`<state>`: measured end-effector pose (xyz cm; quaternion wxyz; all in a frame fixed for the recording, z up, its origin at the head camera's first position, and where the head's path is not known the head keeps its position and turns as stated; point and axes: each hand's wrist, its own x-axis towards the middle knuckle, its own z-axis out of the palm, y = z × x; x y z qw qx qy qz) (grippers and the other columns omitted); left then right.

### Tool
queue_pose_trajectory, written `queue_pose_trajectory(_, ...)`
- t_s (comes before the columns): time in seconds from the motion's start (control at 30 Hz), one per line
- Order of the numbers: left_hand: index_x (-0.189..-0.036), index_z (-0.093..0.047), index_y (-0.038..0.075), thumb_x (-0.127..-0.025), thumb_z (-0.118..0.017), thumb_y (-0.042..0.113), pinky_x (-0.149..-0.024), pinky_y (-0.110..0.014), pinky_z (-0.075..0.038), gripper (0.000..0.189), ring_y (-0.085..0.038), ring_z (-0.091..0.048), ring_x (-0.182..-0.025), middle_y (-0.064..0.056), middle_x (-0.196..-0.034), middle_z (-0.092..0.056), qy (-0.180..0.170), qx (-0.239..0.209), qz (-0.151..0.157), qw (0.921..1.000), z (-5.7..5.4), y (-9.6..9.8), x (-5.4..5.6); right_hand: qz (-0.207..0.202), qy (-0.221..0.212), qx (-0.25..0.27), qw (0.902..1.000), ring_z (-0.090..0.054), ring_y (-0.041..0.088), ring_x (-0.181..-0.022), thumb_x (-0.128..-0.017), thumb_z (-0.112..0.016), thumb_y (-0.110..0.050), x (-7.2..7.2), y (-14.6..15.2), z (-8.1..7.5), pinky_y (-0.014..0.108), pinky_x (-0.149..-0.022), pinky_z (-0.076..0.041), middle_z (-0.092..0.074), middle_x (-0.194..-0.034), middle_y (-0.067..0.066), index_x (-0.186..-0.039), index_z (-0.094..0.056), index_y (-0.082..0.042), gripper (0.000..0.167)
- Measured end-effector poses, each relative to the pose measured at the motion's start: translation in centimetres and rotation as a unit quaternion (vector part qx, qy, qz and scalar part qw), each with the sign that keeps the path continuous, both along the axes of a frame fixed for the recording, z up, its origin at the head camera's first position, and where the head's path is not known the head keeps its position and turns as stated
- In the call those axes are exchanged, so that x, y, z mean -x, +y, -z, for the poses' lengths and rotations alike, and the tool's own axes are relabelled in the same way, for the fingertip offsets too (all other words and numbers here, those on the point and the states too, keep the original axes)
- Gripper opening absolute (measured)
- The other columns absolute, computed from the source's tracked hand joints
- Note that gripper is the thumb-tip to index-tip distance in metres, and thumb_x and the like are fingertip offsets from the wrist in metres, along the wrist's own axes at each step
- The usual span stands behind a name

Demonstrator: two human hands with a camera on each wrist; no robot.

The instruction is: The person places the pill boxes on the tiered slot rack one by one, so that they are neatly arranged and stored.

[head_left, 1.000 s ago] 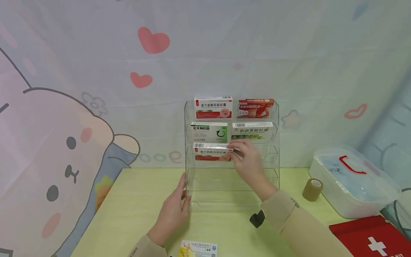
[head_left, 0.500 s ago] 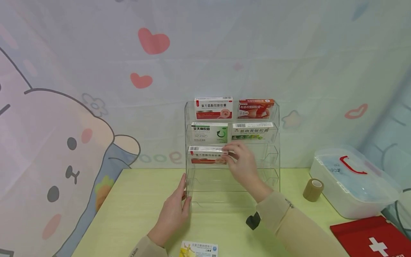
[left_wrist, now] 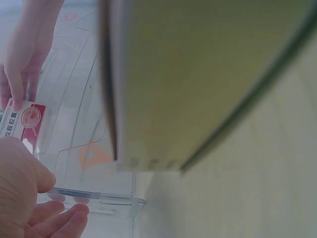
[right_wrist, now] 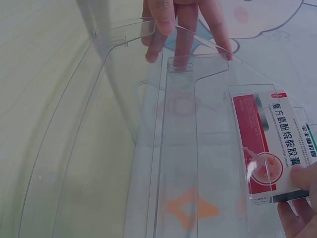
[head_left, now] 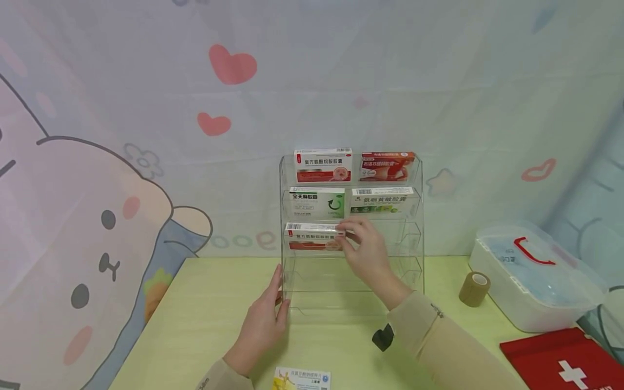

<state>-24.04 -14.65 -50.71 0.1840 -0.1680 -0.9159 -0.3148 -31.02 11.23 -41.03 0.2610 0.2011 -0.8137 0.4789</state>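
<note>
A clear acrylic display rack (head_left: 351,291) with several tiers stands on the table. My right hand (head_left: 369,254) pinches the right end of a white and red medicine box (head_left: 312,238), which sits at the left of the rack's third tier. In the right wrist view, the box (right_wrist: 267,144) shows behind the tier's clear front lip, fingers (right_wrist: 297,210) at its end. My left hand (head_left: 260,325) holds the rack's lower left side, its thumb (left_wrist: 44,179) on one side of the panel and fingers on the other.
Upper tiers hold a white and red box (head_left: 323,166), a red box (head_left: 387,167), a green and white box (head_left: 317,203) and another white box (head_left: 382,201). A yellow and white box (head_left: 302,378), tape roll (head_left: 474,288), lidded bin (head_left: 531,276) and red pouch (head_left: 567,363) lie around.
The right hand has slid the medicine box left and slightly down on the third tier, up to the rack's left side. Over the last half second it barely moves. The left hand stays put.
</note>
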Motion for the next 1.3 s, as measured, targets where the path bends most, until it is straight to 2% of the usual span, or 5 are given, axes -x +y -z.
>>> queue_pose_trajectory(0.43, -0.175, -0.023, 0.002, -0.105, -0.069, 0.003, -0.097, -0.047, -0.068, 0.083, -0.036, -0.081, -0.116, -0.026, -0.157, -0.062, 0.011, -0.001, 0.001, 0.9999, 0.2, -0.1, -0.1, 0.046, 0.075, -0.021, 0.9959, -0.069, 0.034, -0.132, -0.093, -0.089, -0.011, -0.6, 0.1, 0.8, 0.055, -0.119, -0.055, -0.074, -0.134, 0.012, -0.114, -0.08, -0.007, 0.023)
queue_pose_trajectory(0.63, -0.175, -0.023, 0.003, -0.106, -0.069, 0.004, -0.098, -0.047, -0.068, 0.083, -0.036, -0.08, -0.117, -0.025, -0.159, -0.061, 0.008, -0.004, -0.002, 1.0, 0.3, -0.2, -0.1, 0.037, 0.166, -0.018, 0.9853, -0.072, 0.031, -0.113, -0.089, -0.089, -0.005, -1.6, 0.2, 1.6, 0.048, -0.101, -0.063, -0.077, -0.117, 0.013, -0.107, -0.079, -0.003, 0.021)
queue_pose_trajectory(0.73, -0.175, -0.022, 0.004, -0.106, -0.069, 0.003, -0.098, -0.047, -0.068, 0.084, -0.037, -0.08, -0.118, -0.025, -0.159, -0.061, 0.006, -0.004, -0.002, 1.0, 0.2, -0.2, -0.1, 0.02, 0.186, -0.028, 0.982, -0.072, 0.028, -0.105, -0.09, -0.087, -0.005, -2.3, 0.3, 2.0, 0.043, -0.09, -0.065, -0.078, -0.113, 0.012, -0.109, -0.077, -0.002, 0.022)
queue_pose_trajectory(1.0, -0.175, -0.022, 0.004, -0.106, -0.069, 0.003, -0.098, -0.047, -0.068, 0.084, -0.037, -0.08, -0.118, -0.025, -0.16, -0.06, 0.004, -0.008, 0.0, 1.0, 0.3, -0.3, -0.1, -0.03, 0.173, -0.031, 0.9839, -0.074, 0.027, -0.106, -0.091, -0.085, -0.005, -4.0, 0.2, 3.6, 0.032, -0.091, -0.067, -0.077, -0.118, 0.013, -0.119, -0.073, -0.001, 0.031)
queue_pose_trajectory(1.3, -0.176, -0.022, 0.006, -0.106, -0.069, 0.006, -0.099, -0.048, -0.067, 0.084, -0.035, -0.08, -0.118, -0.024, -0.159, -0.061, 0.006, -0.003, -0.001, 1.0, 0.2, -0.2, 0.0, -0.081, 0.155, -0.051, 0.9833, -0.076, 0.024, -0.1, -0.089, -0.085, -0.003, -6.7, 0.0, 6.3, 0.034, -0.089, -0.068, -0.079, -0.117, 0.01, -0.122, -0.074, -0.005, 0.035)
